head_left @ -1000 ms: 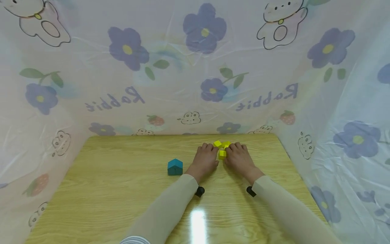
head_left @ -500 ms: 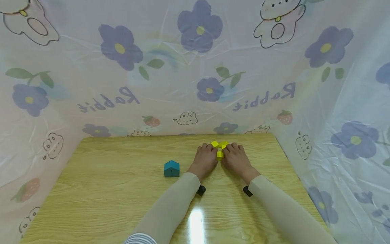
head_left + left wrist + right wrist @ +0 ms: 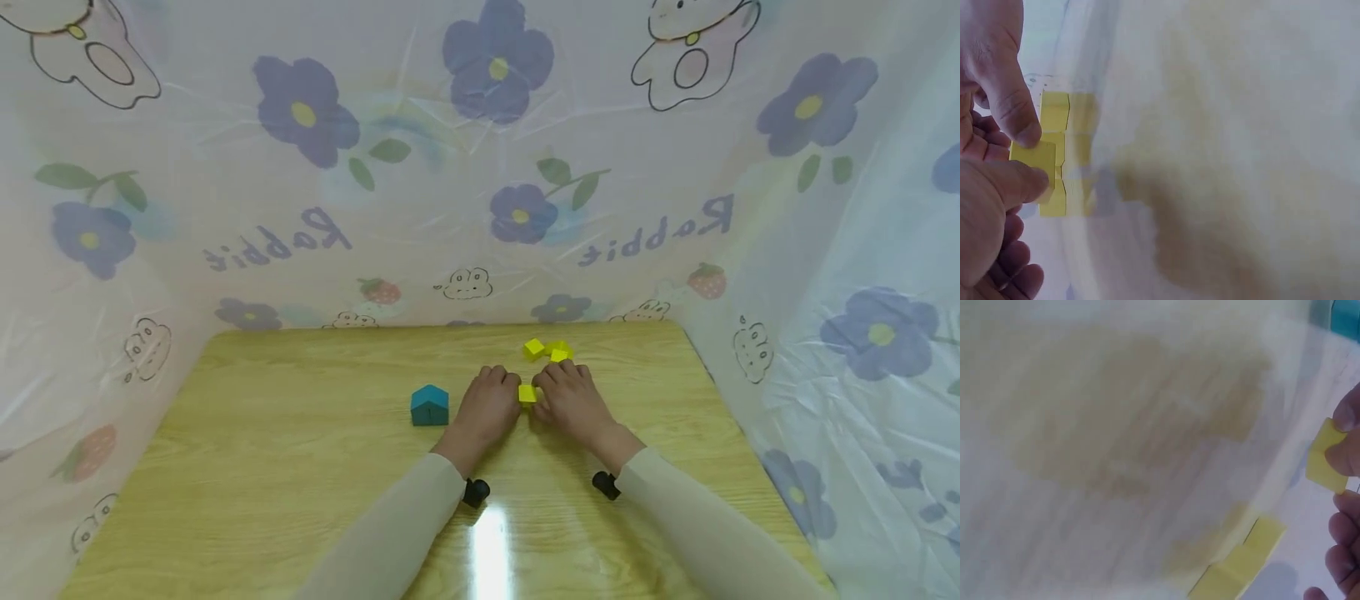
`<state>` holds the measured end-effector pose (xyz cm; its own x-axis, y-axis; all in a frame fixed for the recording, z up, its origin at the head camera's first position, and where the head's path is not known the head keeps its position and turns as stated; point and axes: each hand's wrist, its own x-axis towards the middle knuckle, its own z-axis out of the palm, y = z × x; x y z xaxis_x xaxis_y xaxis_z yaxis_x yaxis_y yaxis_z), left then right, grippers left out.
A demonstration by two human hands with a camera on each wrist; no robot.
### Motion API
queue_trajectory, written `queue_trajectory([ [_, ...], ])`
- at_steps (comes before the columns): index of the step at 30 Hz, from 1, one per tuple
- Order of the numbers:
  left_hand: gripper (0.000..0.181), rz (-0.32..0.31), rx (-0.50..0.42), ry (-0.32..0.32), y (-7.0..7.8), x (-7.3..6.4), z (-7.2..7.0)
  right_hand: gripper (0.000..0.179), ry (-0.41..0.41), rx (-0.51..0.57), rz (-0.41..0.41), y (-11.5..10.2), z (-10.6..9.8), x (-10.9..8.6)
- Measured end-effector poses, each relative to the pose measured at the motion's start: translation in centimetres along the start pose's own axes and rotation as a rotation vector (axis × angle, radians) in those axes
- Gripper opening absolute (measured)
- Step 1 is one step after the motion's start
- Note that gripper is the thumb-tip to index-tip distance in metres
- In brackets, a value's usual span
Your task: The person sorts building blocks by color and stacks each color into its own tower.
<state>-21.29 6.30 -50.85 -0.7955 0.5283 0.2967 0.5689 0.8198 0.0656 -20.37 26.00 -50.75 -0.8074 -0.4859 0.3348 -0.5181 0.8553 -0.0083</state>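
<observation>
Between my two hands a small yellow block (image 3: 527, 393) is raised off the table. My left hand (image 3: 483, 410) pinches it from the left, while my right hand (image 3: 576, 407) grips its other side. In the left wrist view both thumbs press on the face of this yellow block (image 3: 1034, 164), and curled fingers lie behind it. The right wrist view has the yellow block (image 3: 1325, 459) at its right edge, with fingertips over it. Just beyond the hands, several more yellow blocks (image 3: 534, 348) lie close together, the nearest partly covered by the right hand.
Left of the left hand, a teal house-shaped block (image 3: 430, 406) stands on the wooden table (image 3: 300, 467). A patterned curtain (image 3: 420, 200) encloses the table at the back and sides. Dark wrist cameras (image 3: 476, 492) hang under both wrists.
Both hands have drawn back toward the body, bringing one yellow block away from the group. The other yellow blocks stay behind and show more fully. The teal block has stayed put.
</observation>
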Motion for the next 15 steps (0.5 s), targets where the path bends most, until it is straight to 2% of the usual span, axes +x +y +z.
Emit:
queue_trajectory([
  [2, 0.024, 0.012, -0.017, 0.029, 0.1, -1.3, -0.3, 0.034, 0.008, 0.021, -0.013, -0.8, -0.2, -0.4],
  [4, 0.025, 0.0, -0.045, 0.03, 0.1, -2.4, -0.5, 0.034, 0.013, 0.04, -0.027, -1.6, -0.3, -0.8],
  [10, 0.031, -0.056, -0.117, -0.035, 0.1, -5.7, -0.7, 0.031, -0.021, 0.078, -0.072, -4.0, -0.3, -1.7],
  [15, 0.034, -0.068, -0.128, -0.07, -0.1, -7.5, -0.4, 0.027, -0.076, 0.081, -0.083, -5.3, -0.2, -2.1],
])
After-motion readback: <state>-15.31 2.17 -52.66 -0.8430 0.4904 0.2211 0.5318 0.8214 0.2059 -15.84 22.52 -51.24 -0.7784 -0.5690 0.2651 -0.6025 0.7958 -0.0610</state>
